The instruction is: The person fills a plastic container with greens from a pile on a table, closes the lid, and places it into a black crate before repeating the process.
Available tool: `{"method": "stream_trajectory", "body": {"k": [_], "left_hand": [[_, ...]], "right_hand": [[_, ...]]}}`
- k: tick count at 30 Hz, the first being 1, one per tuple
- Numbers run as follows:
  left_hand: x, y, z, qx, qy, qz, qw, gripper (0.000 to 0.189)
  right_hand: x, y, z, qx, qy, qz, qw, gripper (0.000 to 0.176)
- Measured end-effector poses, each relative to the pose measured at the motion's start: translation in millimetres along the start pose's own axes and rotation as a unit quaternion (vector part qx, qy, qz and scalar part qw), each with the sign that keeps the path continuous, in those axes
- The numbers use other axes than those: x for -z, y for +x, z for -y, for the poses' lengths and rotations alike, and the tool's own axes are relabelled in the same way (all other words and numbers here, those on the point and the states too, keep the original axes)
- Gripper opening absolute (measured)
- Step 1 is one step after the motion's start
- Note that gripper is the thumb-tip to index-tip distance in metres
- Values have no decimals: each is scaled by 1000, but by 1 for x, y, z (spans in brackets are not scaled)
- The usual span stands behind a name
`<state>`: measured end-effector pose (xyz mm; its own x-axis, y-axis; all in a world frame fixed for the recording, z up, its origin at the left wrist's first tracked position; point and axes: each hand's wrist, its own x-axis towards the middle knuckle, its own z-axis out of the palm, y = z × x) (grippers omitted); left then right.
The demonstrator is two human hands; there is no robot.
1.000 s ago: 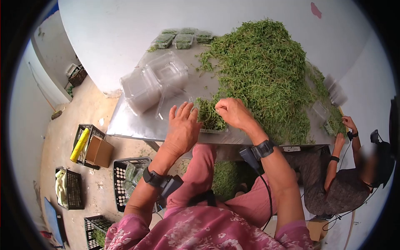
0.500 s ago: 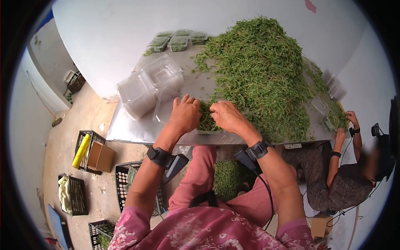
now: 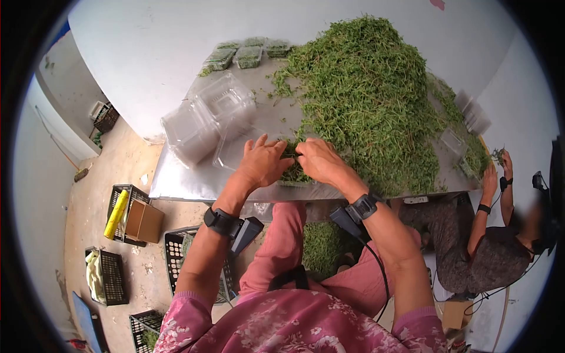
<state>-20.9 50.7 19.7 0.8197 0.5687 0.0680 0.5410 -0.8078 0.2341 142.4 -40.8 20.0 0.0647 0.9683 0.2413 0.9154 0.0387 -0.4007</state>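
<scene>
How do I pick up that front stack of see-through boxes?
I'd hold the front stack of clear boxes low, on two opposite sides, coming from the near-left edge of the table. That side looks open, while other clear boxes crowd behind. They look nested, so lifting only the top might split it.

Right hand point(image 3: 321, 161): fingertips hidden, grip unclear | greens point(image 3: 295, 173) below: partly covered | floor crate point(image 3: 143, 321): bottom cut off | co-worker's head point(image 3: 537, 220): blurred

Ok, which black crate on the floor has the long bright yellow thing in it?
The crate by the table's front left corner, the one with a brown cardboard box; the others show nothing bright yellow.
</scene>
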Motion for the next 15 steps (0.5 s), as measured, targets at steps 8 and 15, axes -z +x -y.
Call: {"method": "stream_trajectory", "body": {"k": [8, 15], "left_hand": [[11, -3, 1, -32, 36, 43, 998, 55], [-2, 0, -7, -22, 103, 22, 994, 50]], "right_hand": [[1, 0, 2, 7, -17, 9, 1000, 16], [-4, -2, 2, 10, -29, -7, 1000, 12]]}}
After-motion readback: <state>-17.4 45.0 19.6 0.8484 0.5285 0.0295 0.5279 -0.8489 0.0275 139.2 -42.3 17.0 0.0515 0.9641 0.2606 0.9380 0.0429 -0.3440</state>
